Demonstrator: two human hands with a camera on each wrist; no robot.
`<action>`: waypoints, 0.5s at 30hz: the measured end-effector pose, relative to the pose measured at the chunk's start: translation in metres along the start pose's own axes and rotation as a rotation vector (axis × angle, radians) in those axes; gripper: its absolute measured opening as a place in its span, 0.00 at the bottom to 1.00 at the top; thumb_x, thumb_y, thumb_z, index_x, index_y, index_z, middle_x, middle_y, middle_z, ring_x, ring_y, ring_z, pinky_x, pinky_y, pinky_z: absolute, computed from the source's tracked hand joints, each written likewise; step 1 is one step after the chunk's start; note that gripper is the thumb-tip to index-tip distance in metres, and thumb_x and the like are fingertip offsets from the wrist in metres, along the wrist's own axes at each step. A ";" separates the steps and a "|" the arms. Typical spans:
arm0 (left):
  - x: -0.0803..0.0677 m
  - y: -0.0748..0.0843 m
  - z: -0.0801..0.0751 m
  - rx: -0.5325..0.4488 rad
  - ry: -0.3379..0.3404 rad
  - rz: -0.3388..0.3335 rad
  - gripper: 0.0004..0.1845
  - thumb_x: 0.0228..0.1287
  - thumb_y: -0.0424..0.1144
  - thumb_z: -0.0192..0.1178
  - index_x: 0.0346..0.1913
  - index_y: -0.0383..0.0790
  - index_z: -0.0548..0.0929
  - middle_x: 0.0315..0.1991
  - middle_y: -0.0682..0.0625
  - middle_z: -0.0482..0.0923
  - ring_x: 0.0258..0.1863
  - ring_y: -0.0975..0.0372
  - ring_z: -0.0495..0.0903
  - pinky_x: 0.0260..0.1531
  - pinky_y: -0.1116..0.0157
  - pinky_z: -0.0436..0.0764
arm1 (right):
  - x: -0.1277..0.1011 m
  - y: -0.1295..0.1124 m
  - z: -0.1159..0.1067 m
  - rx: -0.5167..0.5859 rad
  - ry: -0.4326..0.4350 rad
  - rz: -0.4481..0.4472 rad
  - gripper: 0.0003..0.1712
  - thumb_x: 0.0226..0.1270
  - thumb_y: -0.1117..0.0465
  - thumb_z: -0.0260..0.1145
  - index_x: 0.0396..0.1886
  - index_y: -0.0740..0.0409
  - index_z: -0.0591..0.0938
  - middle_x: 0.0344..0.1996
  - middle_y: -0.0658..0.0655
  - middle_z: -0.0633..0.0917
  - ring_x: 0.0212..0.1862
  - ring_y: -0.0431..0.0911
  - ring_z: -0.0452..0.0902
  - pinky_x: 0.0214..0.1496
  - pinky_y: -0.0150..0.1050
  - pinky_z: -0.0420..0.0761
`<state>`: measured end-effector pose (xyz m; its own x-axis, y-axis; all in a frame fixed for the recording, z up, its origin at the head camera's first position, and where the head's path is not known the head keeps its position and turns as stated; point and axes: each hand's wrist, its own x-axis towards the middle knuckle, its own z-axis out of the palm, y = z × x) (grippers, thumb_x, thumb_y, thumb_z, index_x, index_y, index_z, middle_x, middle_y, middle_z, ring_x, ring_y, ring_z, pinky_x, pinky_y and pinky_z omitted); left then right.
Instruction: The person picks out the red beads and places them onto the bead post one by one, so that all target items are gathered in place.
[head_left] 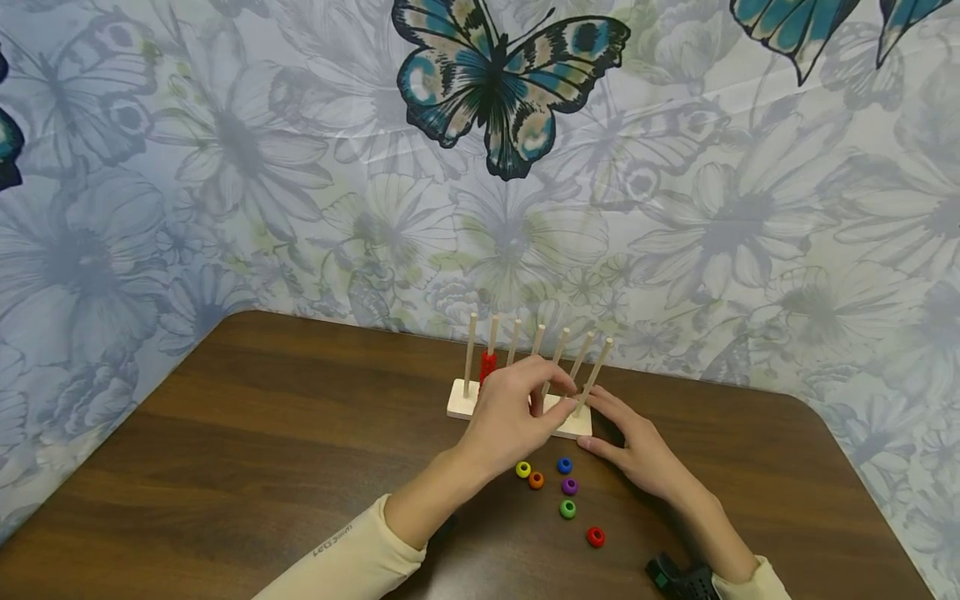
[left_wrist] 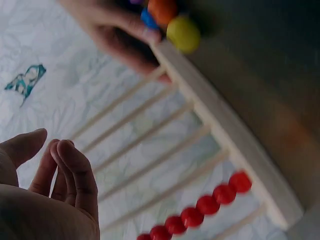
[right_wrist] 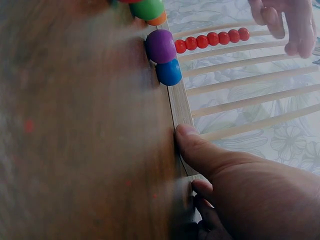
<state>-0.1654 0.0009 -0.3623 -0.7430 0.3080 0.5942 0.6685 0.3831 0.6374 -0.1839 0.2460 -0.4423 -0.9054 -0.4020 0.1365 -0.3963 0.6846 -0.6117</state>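
A pale wooden base (head_left: 459,404) with a row of several upright pegs stands on the brown table. A stack of red beads (head_left: 488,367) sits on the second peg from the left, also seen in the left wrist view as red beads (left_wrist: 207,205). My left hand (head_left: 555,392) hovers over the middle pegs, fingers loosely curled, nothing visible in it. My right hand (head_left: 592,421) lies flat on the table, its thumb (right_wrist: 187,137) and fingers against the base's right end. Loose beads lie just in front: yellow (head_left: 523,469), orange (head_left: 536,480), blue (head_left: 564,465), purple (head_left: 570,486), green (head_left: 567,508), red (head_left: 596,537).
The table (head_left: 262,450) backs onto a wall hung with a floral butterfly cloth (head_left: 502,83). A black wrist camera (head_left: 675,577) sits at my right wrist near the front edge. The table's rounded corners show at back left and right.
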 end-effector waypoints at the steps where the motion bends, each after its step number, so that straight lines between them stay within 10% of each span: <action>1: -0.002 0.000 0.003 -0.004 -0.029 -0.007 0.04 0.60 0.37 0.69 0.37 0.48 0.85 0.31 0.58 0.79 0.18 0.69 0.69 0.20 0.74 0.69 | 0.000 0.001 0.000 -0.004 0.002 -0.005 0.38 0.67 0.45 0.67 0.73 0.50 0.67 0.76 0.60 0.61 0.75 0.63 0.56 0.67 0.68 0.63; 8: -0.014 -0.002 0.025 -0.041 -0.201 -0.040 0.02 0.62 0.38 0.68 0.35 0.47 0.84 0.32 0.58 0.80 0.16 0.74 0.67 0.19 0.77 0.69 | -0.001 0.003 0.000 -0.031 0.008 -0.052 0.37 0.68 0.52 0.67 0.74 0.53 0.67 0.75 0.63 0.61 0.74 0.64 0.58 0.67 0.67 0.65; 15: -0.021 -0.002 0.035 -0.100 -0.190 -0.026 0.03 0.63 0.37 0.68 0.31 0.47 0.84 0.29 0.59 0.80 0.16 0.72 0.67 0.18 0.78 0.68 | 0.000 0.005 0.000 -0.032 0.012 -0.075 0.36 0.66 0.57 0.69 0.73 0.55 0.68 0.75 0.63 0.62 0.74 0.63 0.58 0.67 0.65 0.66</action>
<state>-0.1523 0.0248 -0.3930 -0.7465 0.4615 0.4793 0.6415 0.3082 0.7025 -0.1854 0.2494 -0.4451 -0.8745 -0.4457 0.1911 -0.4679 0.6718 -0.5743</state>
